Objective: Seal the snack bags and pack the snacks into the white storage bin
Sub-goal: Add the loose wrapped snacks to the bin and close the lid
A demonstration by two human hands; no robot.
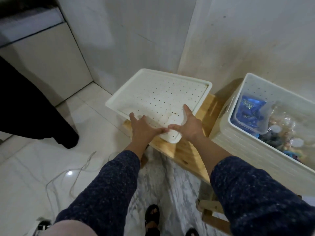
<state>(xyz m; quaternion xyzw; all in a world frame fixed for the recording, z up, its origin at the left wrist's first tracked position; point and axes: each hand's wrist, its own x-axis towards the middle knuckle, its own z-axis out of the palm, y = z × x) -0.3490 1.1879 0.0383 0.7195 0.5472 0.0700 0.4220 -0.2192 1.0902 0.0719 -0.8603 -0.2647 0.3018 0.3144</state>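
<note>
A white perforated lid (pixel 162 96) lies flat on a wooden bench (pixel 184 152), its near corner jutting over the bench edge. My left hand (pixel 144 128) and my right hand (pixel 189 125) both lie on the lid's near corner with fingers spread and thumbs almost meeting. To the right stands the white storage bin (pixel 226 133), uncovered. Inside it I see a clear box with a blue snack bag (pixel 250 109) and clear bags of snacks (pixel 286 133).
A corner of pale wall tiles rises behind the bench. White cables (pixel 68 178) trail over the glossy floor at the left. A dark cloth (pixel 30 108) hangs at the left edge. My sandalled feet (pixel 152 217) stand on marble-patterned floor below.
</note>
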